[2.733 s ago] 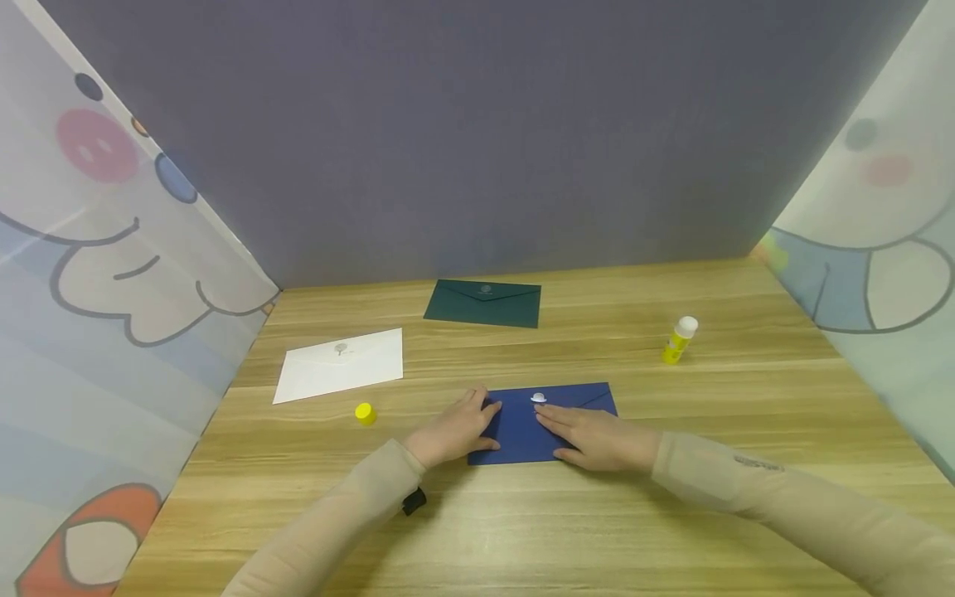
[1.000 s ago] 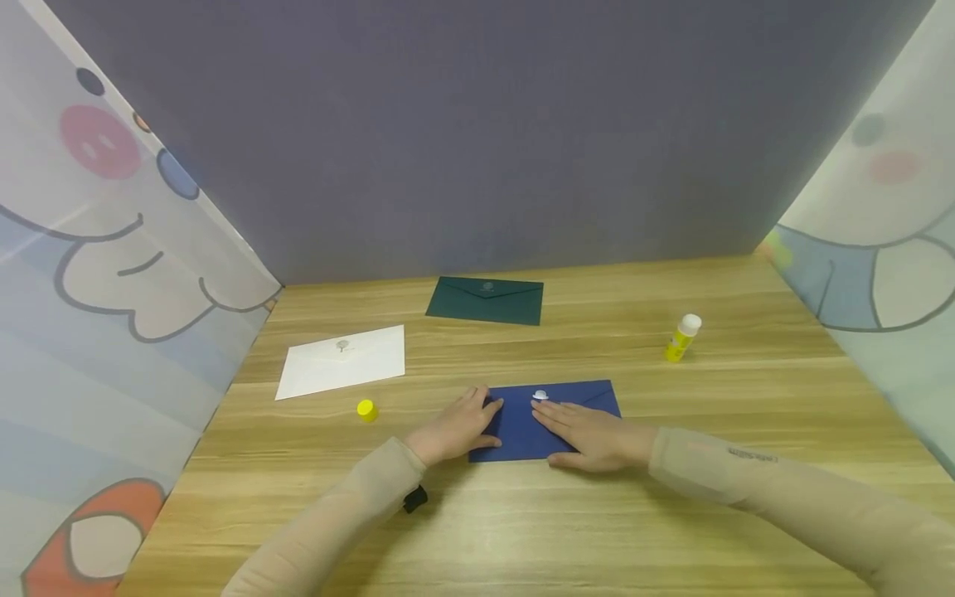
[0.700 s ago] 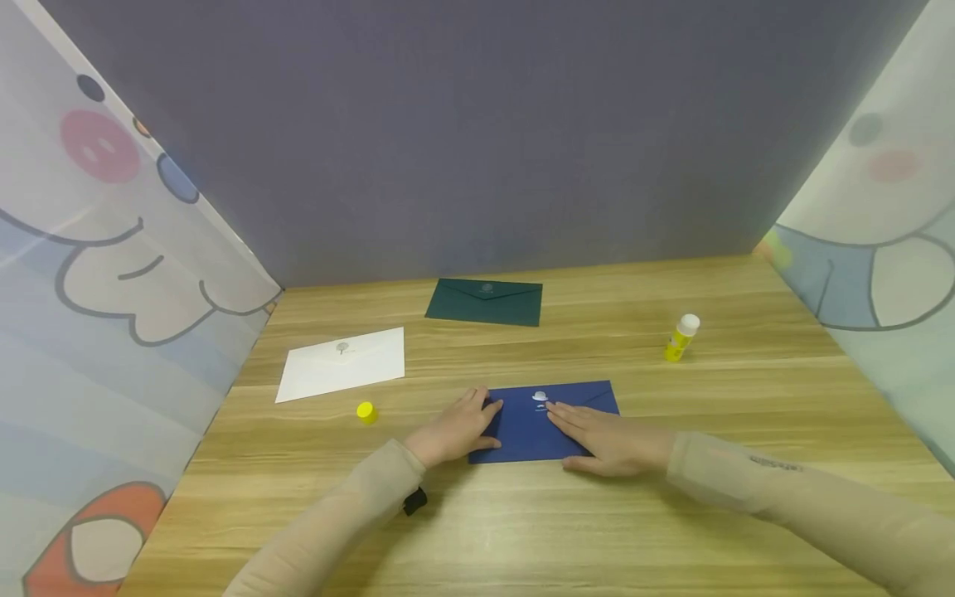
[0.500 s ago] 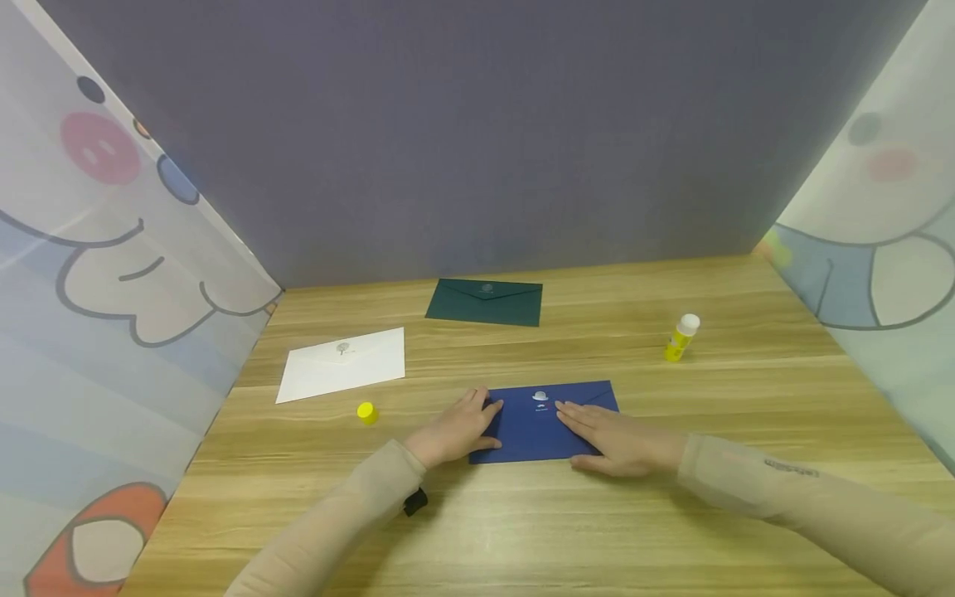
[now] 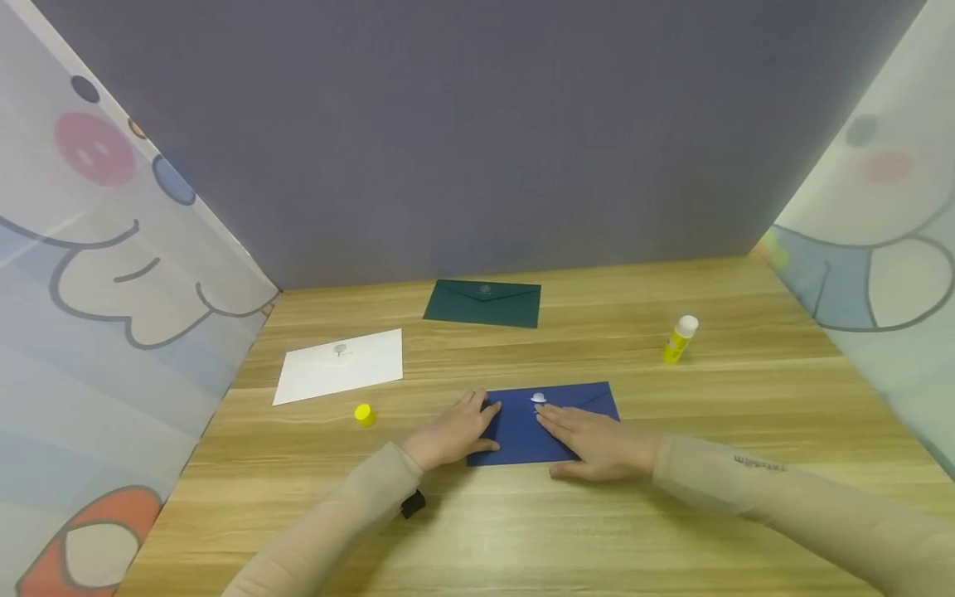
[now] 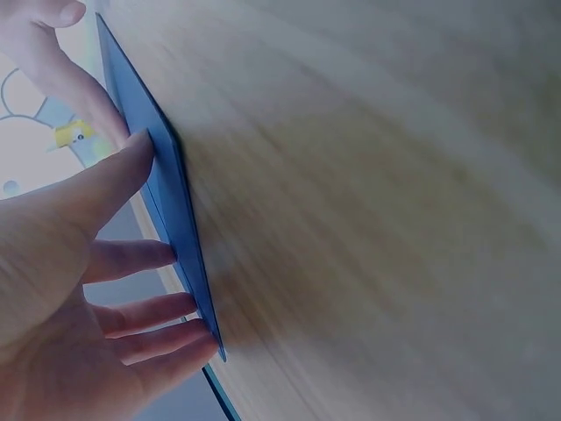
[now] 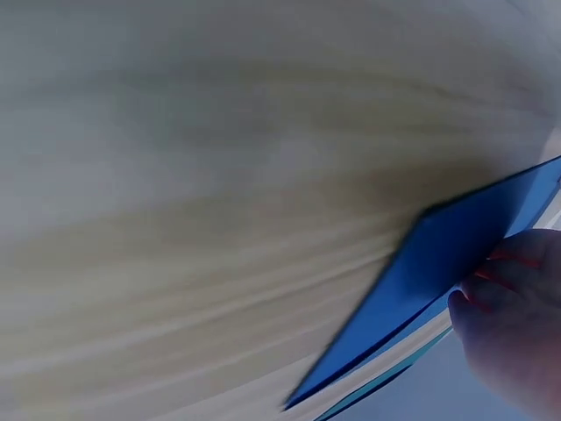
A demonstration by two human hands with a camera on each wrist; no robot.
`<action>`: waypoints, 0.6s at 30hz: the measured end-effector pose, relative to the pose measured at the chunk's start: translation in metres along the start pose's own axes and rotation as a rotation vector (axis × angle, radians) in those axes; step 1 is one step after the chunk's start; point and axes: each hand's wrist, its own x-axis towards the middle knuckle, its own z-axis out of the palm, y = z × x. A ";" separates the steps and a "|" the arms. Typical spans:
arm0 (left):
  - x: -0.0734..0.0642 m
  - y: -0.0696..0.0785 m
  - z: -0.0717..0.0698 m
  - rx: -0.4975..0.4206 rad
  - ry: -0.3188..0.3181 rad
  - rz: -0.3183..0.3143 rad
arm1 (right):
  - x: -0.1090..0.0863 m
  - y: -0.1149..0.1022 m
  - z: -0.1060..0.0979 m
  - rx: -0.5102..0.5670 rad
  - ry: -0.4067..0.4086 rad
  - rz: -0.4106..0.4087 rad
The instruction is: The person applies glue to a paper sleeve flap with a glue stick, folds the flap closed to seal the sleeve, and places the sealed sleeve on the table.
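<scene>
A dark blue envelope lies flat on the wooden table with its flap down and a small white hat print near its far edge. My left hand rests on the envelope's left end, thumb and fingertips spread on it. In the left wrist view those fingertips touch the blue paper, fingers fairly straight. The right hand lies flat over the right half, its fingers extended just below the hat print and its thumb at the near edge. In the right wrist view its fingers press on the envelope.
A white envelope lies at the left, with a yellow cap in front of it. A dark green envelope is at the back. To the right stands a yellow glue stick. Printed curtains flank the table.
My right hand slides over the blue envelope, first rightward off the hat print, then back left to just below it. The left hand stays in place.
</scene>
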 end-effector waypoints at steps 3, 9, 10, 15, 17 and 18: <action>0.001 0.001 0.000 -0.007 0.001 0.001 | 0.009 -0.005 -0.001 -0.003 -0.002 -0.027; 0.000 -0.001 -0.002 -0.019 0.003 0.002 | 0.023 -0.011 0.000 -0.007 -0.024 -0.027; -0.001 -0.001 -0.002 -0.017 0.002 0.001 | 0.024 -0.012 0.000 -0.005 -0.027 -0.026; -0.002 -0.001 -0.003 -0.008 -0.003 -0.004 | 0.027 -0.012 0.000 0.007 -0.033 -0.028; -0.002 -0.001 -0.003 -0.007 -0.003 0.003 | 0.024 -0.011 0.001 0.011 -0.038 -0.014; -0.002 -0.001 -0.003 -0.003 -0.003 0.006 | 0.023 -0.010 0.001 0.014 -0.041 -0.006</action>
